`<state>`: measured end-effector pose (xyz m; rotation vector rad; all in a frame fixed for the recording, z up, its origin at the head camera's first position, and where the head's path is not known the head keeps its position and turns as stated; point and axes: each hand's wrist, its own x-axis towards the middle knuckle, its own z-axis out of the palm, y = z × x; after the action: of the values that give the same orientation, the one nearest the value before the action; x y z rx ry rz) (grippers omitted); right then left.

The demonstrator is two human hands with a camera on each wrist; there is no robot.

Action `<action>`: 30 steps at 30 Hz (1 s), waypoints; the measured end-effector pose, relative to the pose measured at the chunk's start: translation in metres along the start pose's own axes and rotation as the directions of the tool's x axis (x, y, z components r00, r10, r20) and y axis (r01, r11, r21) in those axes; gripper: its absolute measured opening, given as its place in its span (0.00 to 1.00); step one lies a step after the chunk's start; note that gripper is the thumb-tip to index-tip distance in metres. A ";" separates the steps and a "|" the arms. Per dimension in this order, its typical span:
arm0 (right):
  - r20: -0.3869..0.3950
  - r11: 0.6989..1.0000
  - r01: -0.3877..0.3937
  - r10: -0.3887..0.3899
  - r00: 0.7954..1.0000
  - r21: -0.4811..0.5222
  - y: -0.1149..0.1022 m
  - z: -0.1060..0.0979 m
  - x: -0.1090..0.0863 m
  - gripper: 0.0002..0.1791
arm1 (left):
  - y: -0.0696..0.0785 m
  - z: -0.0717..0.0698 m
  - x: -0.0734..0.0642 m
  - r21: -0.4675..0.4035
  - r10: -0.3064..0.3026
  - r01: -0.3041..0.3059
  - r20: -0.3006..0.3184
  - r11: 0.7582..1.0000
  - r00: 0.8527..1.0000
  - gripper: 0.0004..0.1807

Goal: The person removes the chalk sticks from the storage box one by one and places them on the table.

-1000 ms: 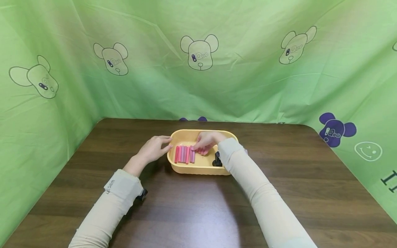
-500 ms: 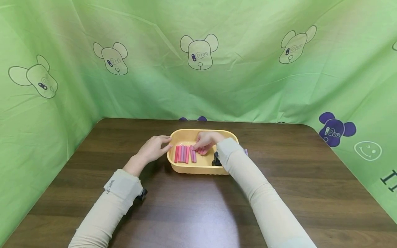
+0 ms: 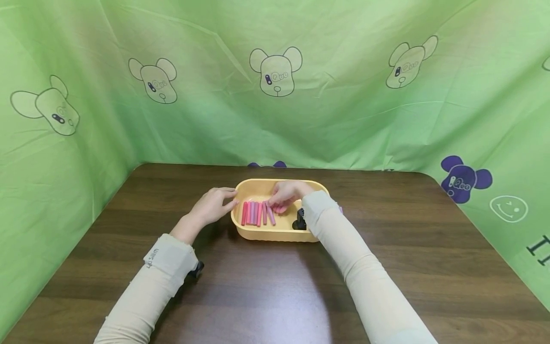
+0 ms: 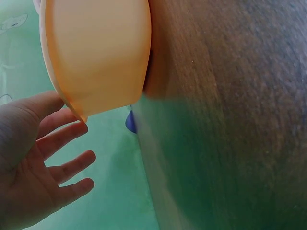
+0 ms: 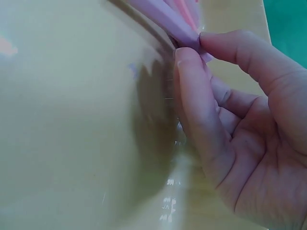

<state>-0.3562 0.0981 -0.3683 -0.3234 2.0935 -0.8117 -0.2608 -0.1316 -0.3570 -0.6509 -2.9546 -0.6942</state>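
Note:
A yellow oval tub stands on the table. In its left half lies a row of slim pink, red and purple sticks. My right hand reaches into the tub and pinches the near-wrist end of a purple stick between thumb and forefinger. In the head view that purple stick slants away from the row. At the tub's left end, my left hand touches the rim with thumb and forefinger. The left wrist view shows its other fingers spread and relaxed, off the tub.
The dark wooden table extends around the tub. Behind it hangs a green curtain printed with bear heads. A small black camera sits under my right wrist, inside the tub's outline. Something purple shows past the right cuff.
The pinched purple stick has swung away from its neighbour, its near end shifting right. My right hand stays almost in place, and my left hand has not moved.

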 end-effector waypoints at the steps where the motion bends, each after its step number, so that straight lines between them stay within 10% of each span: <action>1: 0.000 1.000 0.002 -0.002 1.000 0.000 0.000 -0.001 0.000 0.11 | 0.000 0.000 0.000 0.000 -0.001 0.001 -0.001 1.000 1.000 0.22; 30: -0.084 0.990 0.141 -0.140 0.987 0.005 -0.009 -0.025 -0.051 0.10 | -0.001 0.000 -0.001 0.000 0.006 -0.006 0.001 1.000 1.000 0.22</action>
<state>-0.3455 0.1267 -0.3197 -0.4422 2.1611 -0.9340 -0.2607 -0.1326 -0.3576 -0.6608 -2.9524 -0.6927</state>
